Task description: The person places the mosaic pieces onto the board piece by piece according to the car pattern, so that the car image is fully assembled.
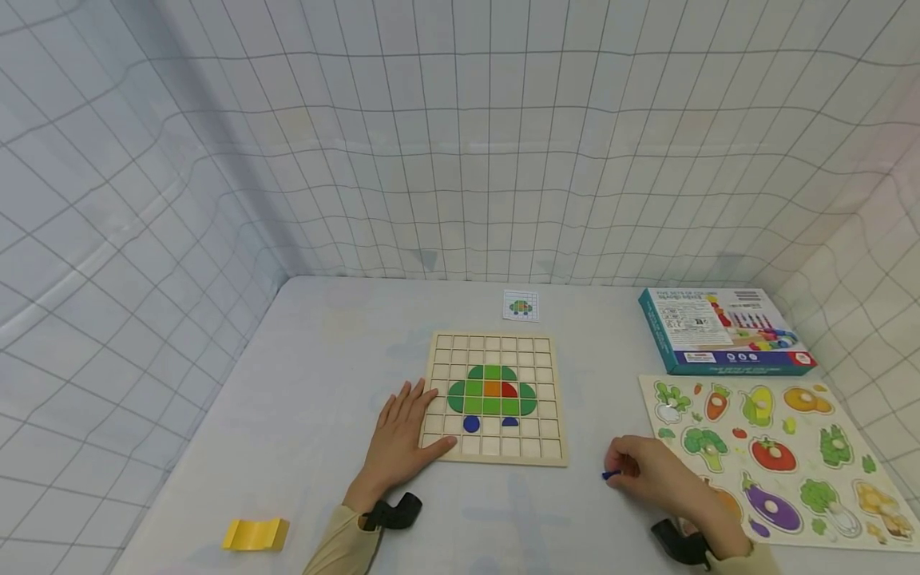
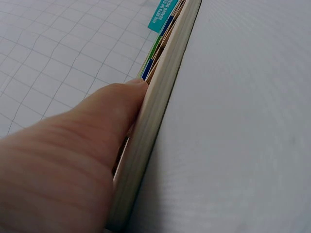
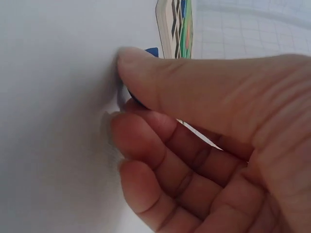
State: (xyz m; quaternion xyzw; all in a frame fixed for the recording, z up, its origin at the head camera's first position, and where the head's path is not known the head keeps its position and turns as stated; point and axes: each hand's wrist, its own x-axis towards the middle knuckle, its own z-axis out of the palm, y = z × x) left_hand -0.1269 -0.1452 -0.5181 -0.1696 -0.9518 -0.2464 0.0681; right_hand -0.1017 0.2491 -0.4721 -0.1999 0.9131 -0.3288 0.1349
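A wooden grid board (image 1: pixel 496 451) lies mid-table, with green, orange, red and blue pieces forming a car-like shape in its cells. Below the green pieces are a round blue shape (image 1: pixel 471 424) and a blue half-round piece (image 1: pixel 510 422). My left hand (image 1: pixel 402 447) rests on the board's left edge, its fingers spread and its thumb over the near left corner. To the right of the board, my right hand (image 1: pixel 650 471) pinches a small blue piece (image 1: pixel 611 474) between thumb and fingers, low over the table. In the right wrist view the thumb covers most of this blue piece (image 3: pixel 152 51).
A small pattern card (image 1: pixel 521 306) lies behind the board. At the right are a boxed bead set (image 1: pixel 726 331) and a vegetable puzzle board (image 1: pixel 729 427), partly under my right forearm. A yellow curved block (image 1: pixel 255 535) sits at the near left. Gridded white cloth walls surround the table.
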